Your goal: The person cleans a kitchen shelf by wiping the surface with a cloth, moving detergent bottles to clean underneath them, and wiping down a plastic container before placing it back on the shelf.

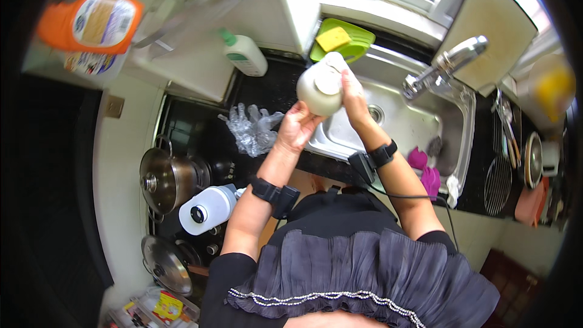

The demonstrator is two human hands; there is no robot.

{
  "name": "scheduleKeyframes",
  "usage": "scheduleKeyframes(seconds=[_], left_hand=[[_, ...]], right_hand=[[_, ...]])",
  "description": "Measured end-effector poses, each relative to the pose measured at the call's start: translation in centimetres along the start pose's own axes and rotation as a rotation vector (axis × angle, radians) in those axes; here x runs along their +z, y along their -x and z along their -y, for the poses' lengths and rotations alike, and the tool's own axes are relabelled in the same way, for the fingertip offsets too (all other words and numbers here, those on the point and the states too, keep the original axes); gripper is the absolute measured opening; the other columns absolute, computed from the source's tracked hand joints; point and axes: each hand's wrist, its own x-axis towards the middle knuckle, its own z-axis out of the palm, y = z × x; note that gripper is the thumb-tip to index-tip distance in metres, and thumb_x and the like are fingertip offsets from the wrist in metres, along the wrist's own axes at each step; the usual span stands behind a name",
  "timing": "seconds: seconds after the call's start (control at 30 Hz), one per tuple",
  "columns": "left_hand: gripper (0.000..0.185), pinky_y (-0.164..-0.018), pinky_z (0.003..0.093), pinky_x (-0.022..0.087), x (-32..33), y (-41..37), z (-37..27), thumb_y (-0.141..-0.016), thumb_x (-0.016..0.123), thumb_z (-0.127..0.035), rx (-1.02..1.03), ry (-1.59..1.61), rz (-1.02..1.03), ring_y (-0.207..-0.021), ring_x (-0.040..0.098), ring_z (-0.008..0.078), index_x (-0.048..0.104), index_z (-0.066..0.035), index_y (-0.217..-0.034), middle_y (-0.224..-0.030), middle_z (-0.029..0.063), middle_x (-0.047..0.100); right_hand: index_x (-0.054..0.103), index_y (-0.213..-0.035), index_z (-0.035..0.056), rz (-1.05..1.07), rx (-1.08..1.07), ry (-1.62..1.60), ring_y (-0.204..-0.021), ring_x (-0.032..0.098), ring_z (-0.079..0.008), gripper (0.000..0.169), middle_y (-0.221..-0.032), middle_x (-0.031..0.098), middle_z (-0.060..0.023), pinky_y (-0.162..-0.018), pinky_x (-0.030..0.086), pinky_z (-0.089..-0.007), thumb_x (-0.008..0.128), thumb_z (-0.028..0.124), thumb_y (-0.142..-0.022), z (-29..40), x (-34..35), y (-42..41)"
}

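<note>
Both my hands hold a whitish rounded container with a white cap (320, 93), raised over the near left edge of the steel sink (334, 146). My left hand (298, 125) supports it from below at its lower left. My right hand (354, 95) grips its right side. Beyond the container, a yellow sponge (333, 39) lies on a green plastic tray (362, 38). Left of my left hand, crumpled clear plastic gloves (253, 130) rest on the black counter (273, 84). A white bottle with a green cap (246, 57) stands farther back.
The chrome faucet (444, 66) and a cutting board (496, 32) are at the right. Magenta rubber gloves (426, 171) lie at the sink's right side. A lidded steel pot (166, 180), a blue-white plastic container (207, 209) and a glass lid (166, 266) sit at the left.
</note>
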Motion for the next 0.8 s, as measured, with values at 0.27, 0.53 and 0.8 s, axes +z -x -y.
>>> scheduleKeyframes(seconds=[0.27, 0.53, 0.8], left_hand=[[0.031, -0.105, 0.0513, 0.046, 0.0, 1.6, -2.1, -0.099, 0.056, -0.024, 0.078, -0.132, -0.017, -0.121, 0.056, 0.0263, 0.056, -0.004, -0.124, -0.128, 0.0090, 0.060], [0.025, -0.105, 0.0449, 0.043, -1.7, 6.2, -5.8, -0.096, 0.061, -0.024, 0.242, -0.148, -0.149, -0.119, 0.057, 0.0208, 0.061, -0.009, -0.117, -0.122, 0.0045, 0.063], [0.027, -0.104, 0.0386, 0.044, -8.0, 10.8, -3.1, -0.101, 0.052, -0.020, 0.228, -0.026, -0.514, -0.113, 0.058, 0.0217, 0.056, -0.003, -0.122, -0.121, 0.0096, 0.062]], right_hand=[[0.058, -0.124, 0.0003, 0.066, 0.483, -0.354, -0.101, 0.060, -0.0159, 0.039, -0.114, 0.063, -0.0064, -0.079, 0.051, -0.0312, 0.046, 0.031, -0.102, -6.6, 0.3, 0.4], [0.055, -0.131, 0.0018, 0.317, 0.750, -0.702, -0.117, 0.059, -0.0220, 0.039, -0.129, 0.061, -0.0101, -0.100, 0.048, -0.0372, 0.046, 0.021, -0.099, -9.6, 4.9, 3.0], [0.067, -0.107, -0.0003, 0.413, 0.807, 0.283, -0.087, 0.062, -0.0139, 0.045, -0.096, 0.067, -0.0069, -0.075, 0.050, -0.0281, 0.050, 0.041, -0.100, -11.6, 6.1, 3.3]])
